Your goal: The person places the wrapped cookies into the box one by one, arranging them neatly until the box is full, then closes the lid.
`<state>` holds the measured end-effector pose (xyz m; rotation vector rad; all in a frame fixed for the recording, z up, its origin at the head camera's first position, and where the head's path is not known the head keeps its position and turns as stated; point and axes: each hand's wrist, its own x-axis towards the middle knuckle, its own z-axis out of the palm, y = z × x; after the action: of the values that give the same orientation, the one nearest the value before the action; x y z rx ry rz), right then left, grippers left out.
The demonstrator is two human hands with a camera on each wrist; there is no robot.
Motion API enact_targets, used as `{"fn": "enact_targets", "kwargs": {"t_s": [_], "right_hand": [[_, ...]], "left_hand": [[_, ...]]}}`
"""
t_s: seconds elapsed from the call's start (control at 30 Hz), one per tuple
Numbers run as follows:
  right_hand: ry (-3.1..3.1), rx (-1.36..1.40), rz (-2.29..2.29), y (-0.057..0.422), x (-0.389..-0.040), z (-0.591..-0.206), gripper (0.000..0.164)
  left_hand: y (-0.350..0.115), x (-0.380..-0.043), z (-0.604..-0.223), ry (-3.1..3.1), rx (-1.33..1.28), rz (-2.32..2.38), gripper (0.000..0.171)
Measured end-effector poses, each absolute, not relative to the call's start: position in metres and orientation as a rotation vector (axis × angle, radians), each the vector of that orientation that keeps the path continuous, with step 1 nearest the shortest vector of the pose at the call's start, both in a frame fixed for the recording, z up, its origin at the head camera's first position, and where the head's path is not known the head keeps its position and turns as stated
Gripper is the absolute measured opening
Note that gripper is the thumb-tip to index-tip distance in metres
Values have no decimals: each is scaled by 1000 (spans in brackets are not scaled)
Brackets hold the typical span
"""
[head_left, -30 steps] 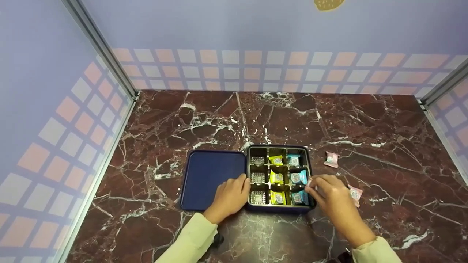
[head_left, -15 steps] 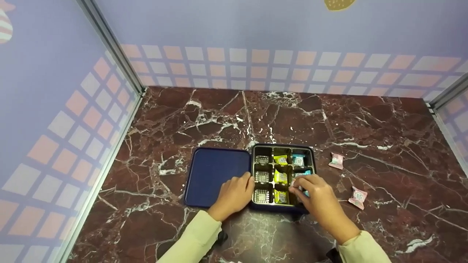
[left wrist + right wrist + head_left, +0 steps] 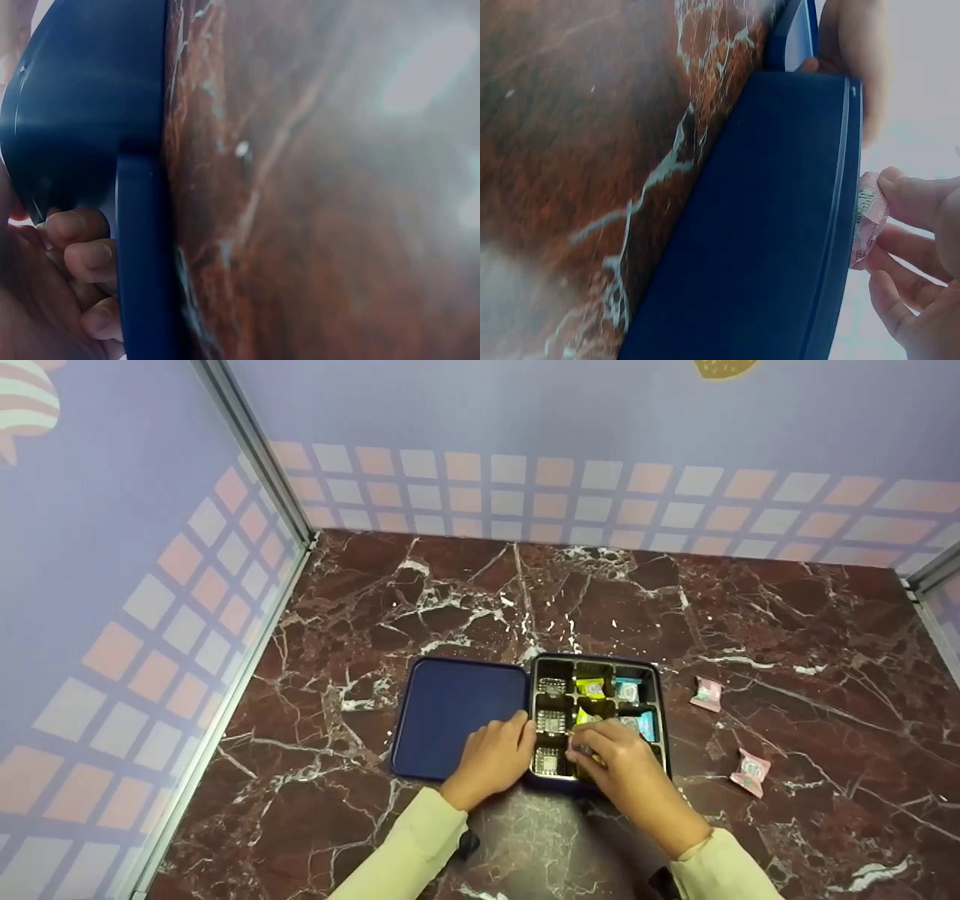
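A dark blue box (image 3: 664, 712) with a gold-edged divided insert lies on the marbled table. My left hand (image 3: 495, 754) grips its left rim, with curled fingertips showing between the box wall and the lid (image 3: 146, 262) in the left wrist view. My right hand (image 3: 619, 757) pinches a pink-wrapped candy (image 3: 868, 217) over the box's front middle compartment. Yellow-wrapped candies (image 3: 590, 688) occupy the middle column, partly hidden by that hand. Blue-wrapped candies (image 3: 637, 726) show in the right column. Clear, ridged pieces (image 3: 551, 721) fill the left column.
The flat blue lid lies against the box's left side. Two more pink-wrapped candies, a farther one (image 3: 706, 694) and a nearer one (image 3: 751, 772), lie on the table to the right. Patterned panels (image 3: 480, 495) border the back and sides.
My right hand has moved left with the pink-wrapped candy, from the box's right edge to over the middle column. My left hand stays at the left rim. The head view has shifted slightly.
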<state>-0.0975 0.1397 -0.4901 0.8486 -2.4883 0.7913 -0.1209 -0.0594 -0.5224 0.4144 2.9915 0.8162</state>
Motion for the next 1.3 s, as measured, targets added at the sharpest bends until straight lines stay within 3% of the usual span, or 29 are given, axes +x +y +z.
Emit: {"fn": "enact_targets", "kwargs": {"t_s": [0.6, 0.93, 1.3], "right_hand": [[-2483, 887, 799, 119, -97, -505, 27], [-2512, 883, 765, 120, -98, -507, 19], [-2443, 872, 779, 132, -104, -500, 21]], "left_hand": [[-53, -120, -524, 2998, 455, 805, 30], [-49, -120, -524, 2968, 435, 766, 30], [-60, -119, -525, 3002, 428, 772, 31]]}}
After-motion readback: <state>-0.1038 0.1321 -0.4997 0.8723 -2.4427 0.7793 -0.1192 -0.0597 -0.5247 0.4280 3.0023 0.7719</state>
